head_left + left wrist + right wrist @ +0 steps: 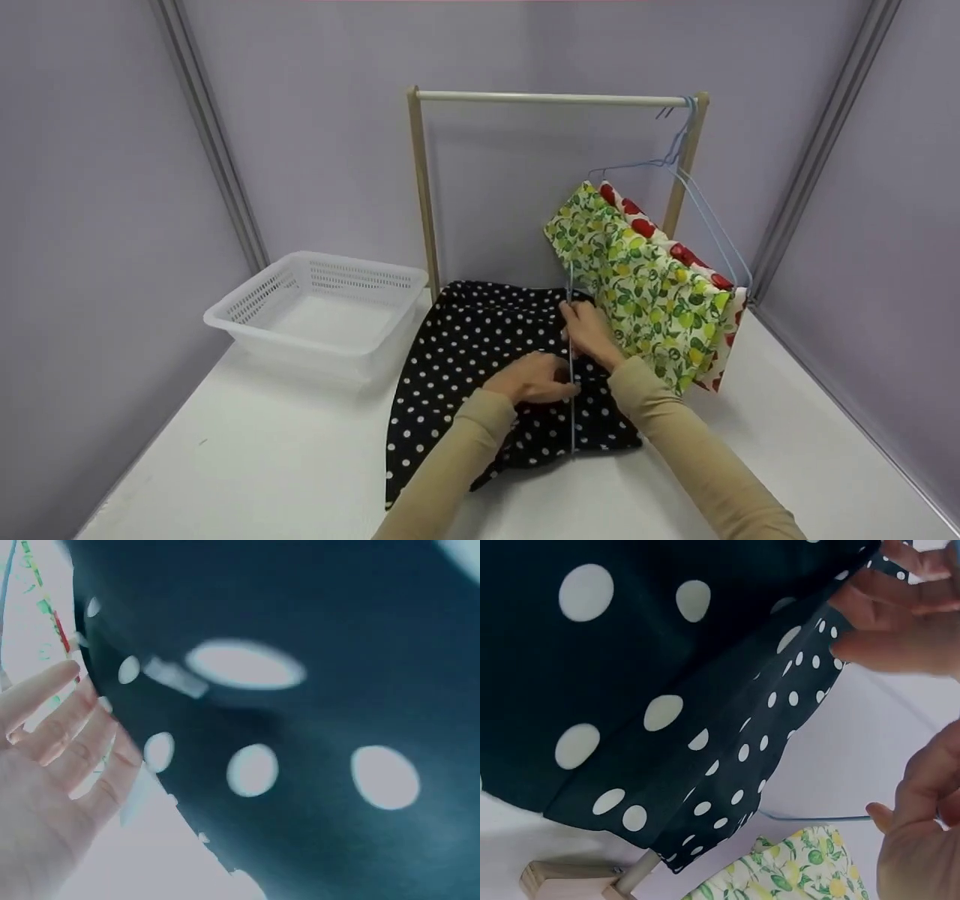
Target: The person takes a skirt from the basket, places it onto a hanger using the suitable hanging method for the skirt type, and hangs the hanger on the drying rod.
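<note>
A black cloth with white dots (450,375) lies on the table, its front part folded or raised. Across its right part runs a thin blue wire hanger (573,420), looking like a nearly straight line. My right hand (591,330) grips the hanger toward its far end; in the right wrist view the wire meets the fingers of this hand (919,821). Nearer to me, my left hand (531,379) is over the cloth with its fingertips by the wire. Its fingers look straight, along the cloth's edge, in the left wrist view, where the palm (45,787) shows.
A wooden rack with a white rod (547,97) stands behind. From its right end hang a lemon-print cloth (652,292) and a red-and-white cloth (645,225) on blue hangers (705,202). At left is a white plastic basket (292,341). Pale panels enclose the white table (247,450).
</note>
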A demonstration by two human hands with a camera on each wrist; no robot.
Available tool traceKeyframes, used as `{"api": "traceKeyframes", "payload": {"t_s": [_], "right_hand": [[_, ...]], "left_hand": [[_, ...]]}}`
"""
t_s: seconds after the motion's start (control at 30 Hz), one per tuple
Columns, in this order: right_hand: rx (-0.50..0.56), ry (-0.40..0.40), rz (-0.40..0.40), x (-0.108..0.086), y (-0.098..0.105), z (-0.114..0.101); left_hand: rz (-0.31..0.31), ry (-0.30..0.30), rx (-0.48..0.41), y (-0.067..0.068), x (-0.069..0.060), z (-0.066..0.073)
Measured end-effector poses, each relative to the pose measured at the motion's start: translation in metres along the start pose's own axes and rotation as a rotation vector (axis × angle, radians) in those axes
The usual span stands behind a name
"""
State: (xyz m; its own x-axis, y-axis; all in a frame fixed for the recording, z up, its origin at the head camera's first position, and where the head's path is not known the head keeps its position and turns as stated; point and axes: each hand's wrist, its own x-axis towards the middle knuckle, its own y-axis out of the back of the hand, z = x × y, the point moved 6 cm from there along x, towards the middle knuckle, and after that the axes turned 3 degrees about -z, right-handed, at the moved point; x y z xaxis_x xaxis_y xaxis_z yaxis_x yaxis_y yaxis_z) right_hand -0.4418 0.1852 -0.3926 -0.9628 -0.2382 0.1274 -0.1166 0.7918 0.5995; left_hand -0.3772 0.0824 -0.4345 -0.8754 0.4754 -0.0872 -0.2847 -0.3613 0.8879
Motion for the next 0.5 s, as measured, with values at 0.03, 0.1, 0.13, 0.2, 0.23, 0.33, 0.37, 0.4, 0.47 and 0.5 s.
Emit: {"api": "traceKeyframes", "payload": {"t_s": [0.03,0.1,0.13,0.2,0.23,0.33,0.37,0.4,0.47,0.5], "right_hand": [[-0.001,0.000,0.000,0.000,0.000,0.000],[0.009,0.002,-0.012,-0.002,0.002,0.001],[0.011,0.008,-0.022,-0.002,0.003,0.002],[0.000,0.033,-0.062,-0.004,0.005,0.005],[-0.012,0.042,-0.083,-0.005,0.005,0.008],[-0.056,0.058,-0.146,-0.009,0.007,0.018],[-0.078,0.052,-0.172,-0.011,0.007,0.023],[-0.105,0.035,-0.203,-0.013,0.008,0.029],[-0.191,0.000,-0.302,-0.018,0.006,0.041],[-0.244,-0.010,-0.360,-0.021,0.004,0.045]], "left_hand": [[0.002,-0.003,-0.008,0.000,0.000,0.002],[0.009,-0.021,-0.031,0.000,0.000,0.005],[0.013,-0.037,-0.042,0.000,0.000,0.007],[0.025,-0.054,-0.057,-0.001,0.001,0.011],[0.029,-0.057,-0.062,-0.002,0.001,0.013],[0.009,-0.018,-0.085,-0.006,0.001,0.014],[-0.006,0.014,-0.089,-0.007,0.000,0.013],[-0.022,0.049,-0.096,-0.009,-0.001,0.012],[-0.051,0.105,-0.101,-0.010,-0.003,0.010],[-0.062,0.127,-0.107,-0.010,-0.004,0.009]]}}
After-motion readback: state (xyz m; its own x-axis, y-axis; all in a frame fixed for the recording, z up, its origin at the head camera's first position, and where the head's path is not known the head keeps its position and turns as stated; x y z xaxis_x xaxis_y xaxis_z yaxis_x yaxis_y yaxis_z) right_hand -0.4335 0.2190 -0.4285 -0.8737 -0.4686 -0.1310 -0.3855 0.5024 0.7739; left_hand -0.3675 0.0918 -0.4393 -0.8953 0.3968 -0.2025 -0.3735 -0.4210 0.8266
